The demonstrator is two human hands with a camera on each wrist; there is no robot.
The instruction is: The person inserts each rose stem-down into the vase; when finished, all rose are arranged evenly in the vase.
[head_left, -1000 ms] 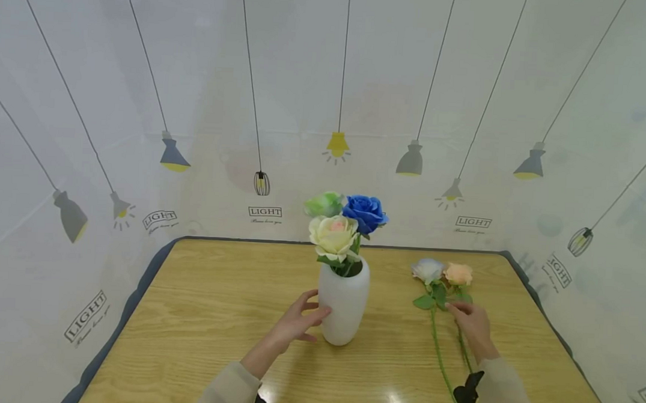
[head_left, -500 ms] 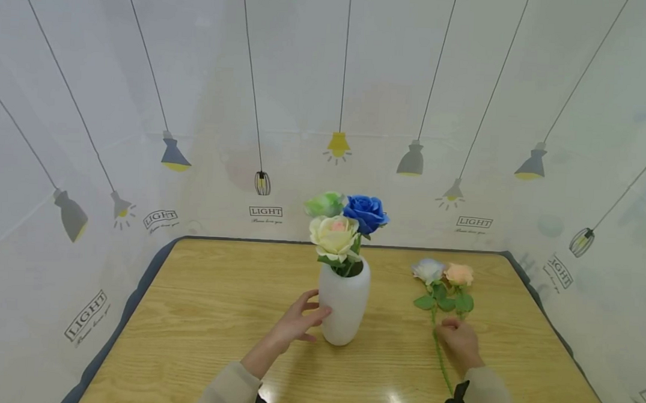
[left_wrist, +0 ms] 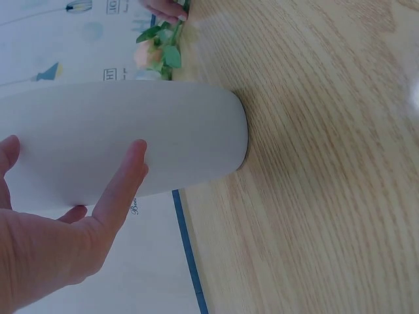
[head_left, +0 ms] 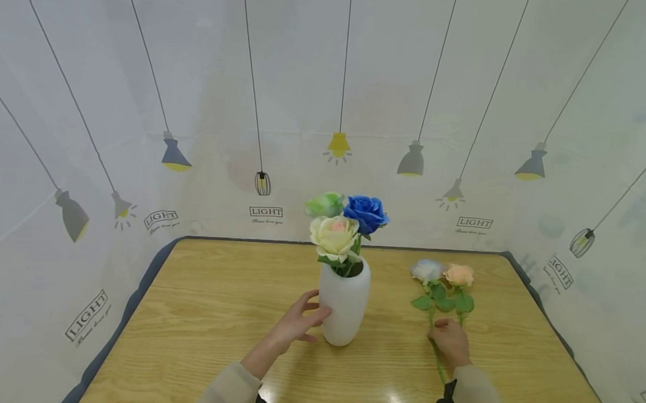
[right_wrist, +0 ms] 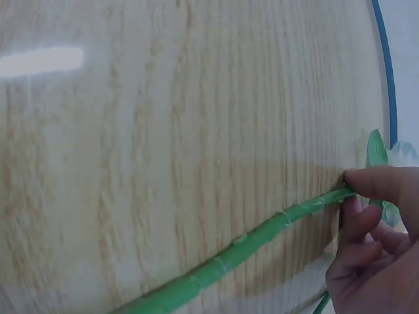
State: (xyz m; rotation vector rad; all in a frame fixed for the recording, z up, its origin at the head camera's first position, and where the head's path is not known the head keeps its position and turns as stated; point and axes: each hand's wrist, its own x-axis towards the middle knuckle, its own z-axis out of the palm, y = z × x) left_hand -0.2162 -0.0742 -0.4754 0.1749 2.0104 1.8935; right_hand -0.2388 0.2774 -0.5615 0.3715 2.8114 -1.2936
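Observation:
A white vase (head_left: 343, 301) stands upright on the table, holding a cream rose (head_left: 332, 238), a blue rose (head_left: 366, 214) and a pale green bloom (head_left: 324, 204). My left hand (head_left: 294, 321) holds the vase's left side, the thumb on its near face and other fingers reaching behind. To the right lie a pale bluish-white rose (head_left: 427, 270) and a peach rose (head_left: 459, 275), side by side with leafy stems. My right hand (head_left: 449, 340) pinches a green stem (right_wrist: 255, 239) between thumb and finger; it runs up to the bluish-white rose. The peach rose's lower stem is mostly hidden by that hand.
The wooden table (head_left: 216, 293) is bounded at the back and sides by a pale curtain (head_left: 295, 104) printed with hanging lamps. Its dark blue edge shows around the tabletop. Light glares off the front of the table.
My right hand has come down and left from the peach rose's leaves to the bluish-white rose's stem, which it now pinches. My left hand and the vase have stayed in place.

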